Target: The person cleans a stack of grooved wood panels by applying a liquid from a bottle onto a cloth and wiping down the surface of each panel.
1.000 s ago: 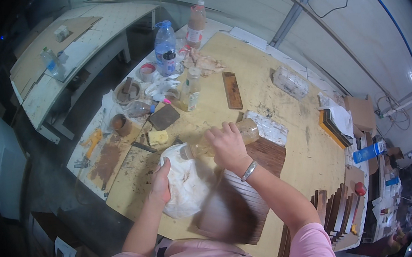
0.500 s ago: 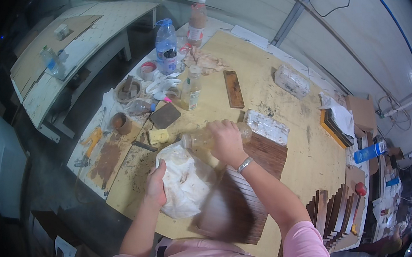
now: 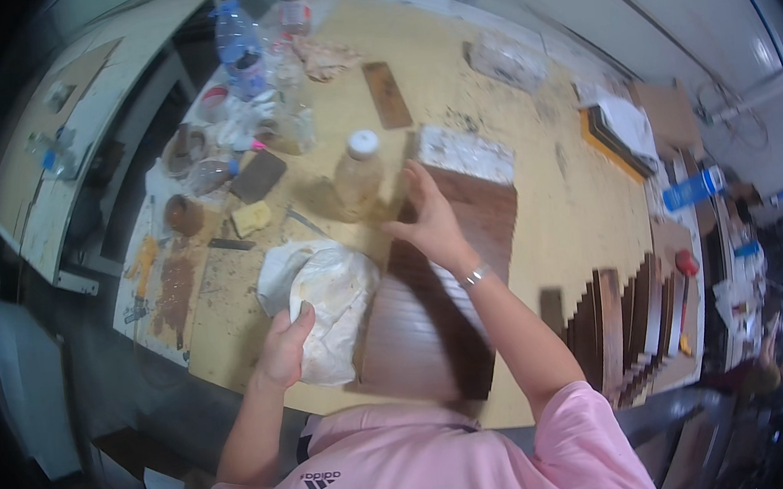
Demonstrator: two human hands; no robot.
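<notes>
The plastic bottle point(image 3: 357, 177), which half a second ago lay tipped in the right hand point(image 3: 437, 226) beside the cloth, now stands upright just above the centre of the frame, its white cap point(image 3: 362, 144) on. The right hand has let go: its thumb and fingers are spread apart around air, near the bottle, and hold nothing. This seems to leave only the white cloth point(image 3: 331, 302) in hand, left of and below the centre; the left hand point(image 3: 281, 349) pinches its left edge, thumb on top.

Counted: one cloth, one white-capped bottle, one yellow sponge point(image 3: 251, 218) and one dark block point(image 3: 258, 175) at left, two wrapped blocks point(image 3: 464, 154) in the upper right half. The brown slats point(image 3: 408, 314) below centre I cannot count exactly.
</notes>
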